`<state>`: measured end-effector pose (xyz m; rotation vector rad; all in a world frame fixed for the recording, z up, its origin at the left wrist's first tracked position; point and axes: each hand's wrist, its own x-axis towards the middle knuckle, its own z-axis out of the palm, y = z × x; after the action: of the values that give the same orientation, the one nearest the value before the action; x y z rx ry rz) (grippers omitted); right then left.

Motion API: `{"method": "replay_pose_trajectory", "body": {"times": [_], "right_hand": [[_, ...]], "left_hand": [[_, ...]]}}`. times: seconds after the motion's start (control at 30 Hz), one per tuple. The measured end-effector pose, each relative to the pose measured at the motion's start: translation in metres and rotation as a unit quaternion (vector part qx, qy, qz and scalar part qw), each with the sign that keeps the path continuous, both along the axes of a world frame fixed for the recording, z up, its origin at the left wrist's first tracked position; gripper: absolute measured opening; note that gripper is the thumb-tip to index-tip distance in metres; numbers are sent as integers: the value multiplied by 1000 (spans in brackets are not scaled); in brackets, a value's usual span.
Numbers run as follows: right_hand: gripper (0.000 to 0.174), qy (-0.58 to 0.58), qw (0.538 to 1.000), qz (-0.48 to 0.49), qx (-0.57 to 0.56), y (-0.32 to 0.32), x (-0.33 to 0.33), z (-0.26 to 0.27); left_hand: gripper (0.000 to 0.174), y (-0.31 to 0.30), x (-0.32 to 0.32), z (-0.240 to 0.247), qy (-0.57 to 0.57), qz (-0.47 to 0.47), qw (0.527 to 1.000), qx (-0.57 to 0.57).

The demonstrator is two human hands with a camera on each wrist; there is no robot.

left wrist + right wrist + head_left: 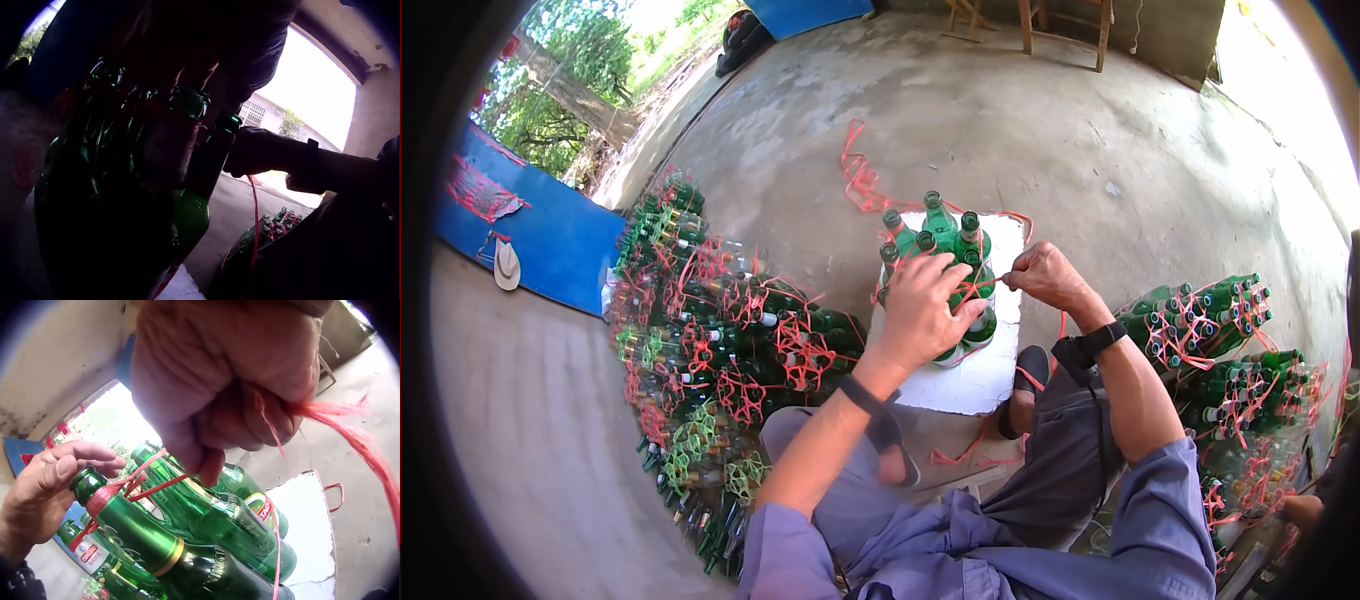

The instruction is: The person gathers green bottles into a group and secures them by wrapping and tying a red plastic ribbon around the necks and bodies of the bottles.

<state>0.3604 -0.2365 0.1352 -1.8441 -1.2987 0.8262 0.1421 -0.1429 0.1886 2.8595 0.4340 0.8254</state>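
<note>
A person's hands are working red strip [361, 447] about green bottles [938, 222] standing on a white board [935, 392].
Over the board, the left hand [925, 308] is resting at the bottle tops, its fingers lying loosely extended; by the board's right edge, the right hand [1050, 277] is gripping the strip, fingers curling tightly, while bundled bottles [800, 340] are flanking the board.

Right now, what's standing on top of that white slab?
Green glass bottles stand on the white slab, with red string around some necks. The left hand covers part of the group, so I can't see every bottle.
</note>
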Motion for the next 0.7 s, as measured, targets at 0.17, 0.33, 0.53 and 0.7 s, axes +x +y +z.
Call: {"method": "replay_pose_trajectory", "body": {"times": [0.17, 0.33, 0.53, 0.7], "right_hand": [[23, -44, 997, -46, 40, -2, -2, -3], [21, -95, 992, -48, 67, 2, -9, -10], [24, -143, 986, -39, 81, 3, -7, -13], [24, -159, 982, -52, 84, -9, 1, -7]], "left_hand": [[42, -4, 10, -16, -19, 22, 991, -129], [52, -10, 10, -9, 3, 50, 993, -104], [63, -9, 11, -12, 23, 53, 997, -55], [63, -9, 16, -14, 32, 72, 992, -97]]}}
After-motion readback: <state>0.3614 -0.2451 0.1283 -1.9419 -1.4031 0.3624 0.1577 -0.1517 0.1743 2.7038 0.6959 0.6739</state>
